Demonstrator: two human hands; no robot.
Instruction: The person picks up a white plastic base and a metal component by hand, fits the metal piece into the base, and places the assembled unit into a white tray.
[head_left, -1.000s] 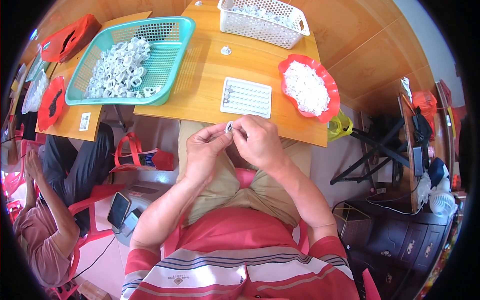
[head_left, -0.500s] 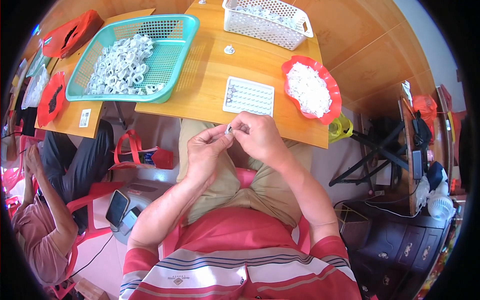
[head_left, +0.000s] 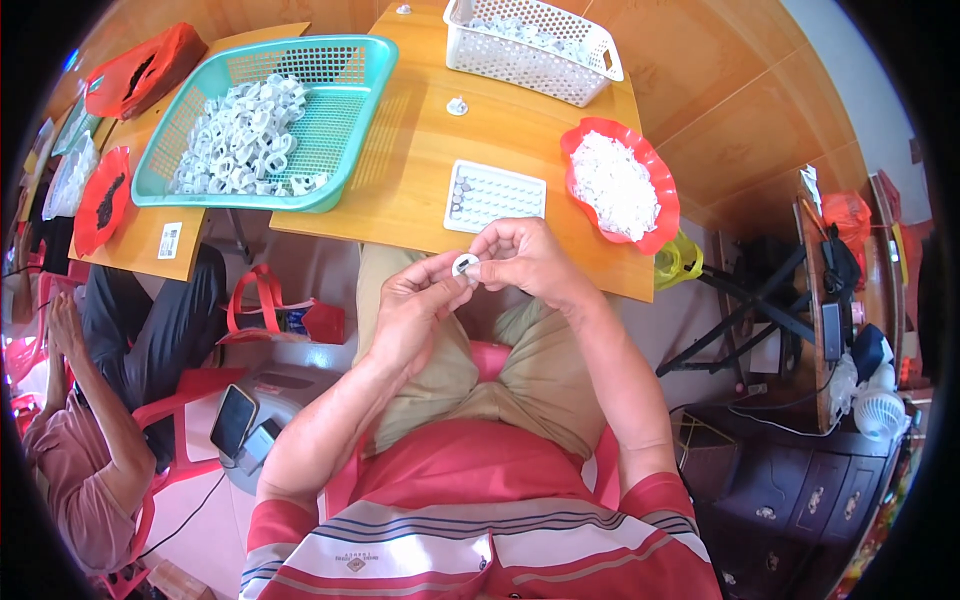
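Observation:
A small white round plastic part (head_left: 464,264) with a dark slot in its middle is pinched in front of the table's near edge. My left hand (head_left: 412,300) holds it from the left between thumb and fingers. From the right, the thumb and forefinger of my right hand (head_left: 525,262) grip its lower right edge. Just beyond the hands lies a white tray (head_left: 497,222) with rows of small round spots; its left-hand column has several grey discs in it. A similar loose white piece (head_left: 457,106) stands on the table farther back.
A green basket (head_left: 345,150) of white-grey plastic parts stands at the left. A red dish (head_left: 665,190) of small white pieces and a white perforated basket (head_left: 490,52) are on the right side of the wooden table (head_left: 400,150). Another person's arm (head_left: 110,410) shows at far left.
The small white part has turned so its round face with the dark slot shows. My right hand has shifted slightly right, its fingers now at the part's lower right edge.

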